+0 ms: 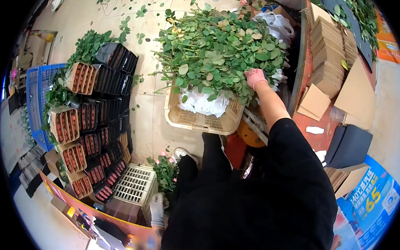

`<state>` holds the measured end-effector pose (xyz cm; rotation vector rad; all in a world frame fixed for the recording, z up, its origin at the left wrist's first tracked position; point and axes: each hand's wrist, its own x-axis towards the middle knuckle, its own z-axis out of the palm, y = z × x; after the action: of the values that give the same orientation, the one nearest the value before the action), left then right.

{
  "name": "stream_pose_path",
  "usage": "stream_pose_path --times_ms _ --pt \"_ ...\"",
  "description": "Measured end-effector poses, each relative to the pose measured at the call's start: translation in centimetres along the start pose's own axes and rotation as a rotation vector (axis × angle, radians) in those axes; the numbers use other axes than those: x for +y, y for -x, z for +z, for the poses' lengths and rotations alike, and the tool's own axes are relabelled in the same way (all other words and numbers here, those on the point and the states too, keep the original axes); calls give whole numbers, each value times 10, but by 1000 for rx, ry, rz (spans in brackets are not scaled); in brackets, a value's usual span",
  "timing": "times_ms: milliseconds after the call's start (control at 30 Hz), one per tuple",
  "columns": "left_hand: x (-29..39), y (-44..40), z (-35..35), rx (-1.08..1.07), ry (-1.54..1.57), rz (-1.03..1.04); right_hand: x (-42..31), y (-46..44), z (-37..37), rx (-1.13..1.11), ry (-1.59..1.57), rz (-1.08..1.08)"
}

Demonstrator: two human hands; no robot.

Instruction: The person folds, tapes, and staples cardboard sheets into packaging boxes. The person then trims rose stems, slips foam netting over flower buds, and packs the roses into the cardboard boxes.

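Note:
My right hand (254,78), in a pink glove, is closed at the right side of a big heap of leafy rose stems (219,54). Leaves cover part of its fingers. The heap lies across a cream plastic basket (202,125), where white wrapping (203,102) shows at the near end. Low at my side, my left hand (157,208) wears a whitish-grey glove and has curled fingers; what they hold, if anything, is hidden. It is beside a white slatted crate (133,182) and just below a bunch of pink roses (166,170) standing by my foot.
Left, cardboard and black sleeves (81,124) with reddish contents stand in rows before a blue crate (40,104). On the right, a red-topped table (317,132) bears stacked cardboard (329,54). A white plastic bag (276,25) sits beyond the basket. Loose leaves litter the tiled floor (150,78).

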<state>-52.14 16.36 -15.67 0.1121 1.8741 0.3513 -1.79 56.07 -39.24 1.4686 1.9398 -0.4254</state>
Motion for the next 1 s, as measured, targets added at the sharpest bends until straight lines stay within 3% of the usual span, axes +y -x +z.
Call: stream_pose_path --times_ms 133,433,700,800,867,933,967,1000 --pt "-32 21 1 41 -53 -114 10 8 -2 -7 -82 80" --pt "-52 19 10 39 137 -127 13 -14 39 46 205 -10" --pt "-108 8 12 44 235 -66 0 0 -31 32 611 -114" --pt "-122 8 16 65 267 -79 1 -7 -50 67 746 -233" --pt "-130 4 25 96 246 -101 0 -14 -75 -40 800 -328" --pt "-145 -4 29 105 319 -76 12 -32 -72 13 804 -377" --pt "-148 -7 32 106 345 -54 -28 19 -148 -113 524 -323" --pt "-149 -8 36 106 370 -35 -11 -9 -121 -41 533 -420"
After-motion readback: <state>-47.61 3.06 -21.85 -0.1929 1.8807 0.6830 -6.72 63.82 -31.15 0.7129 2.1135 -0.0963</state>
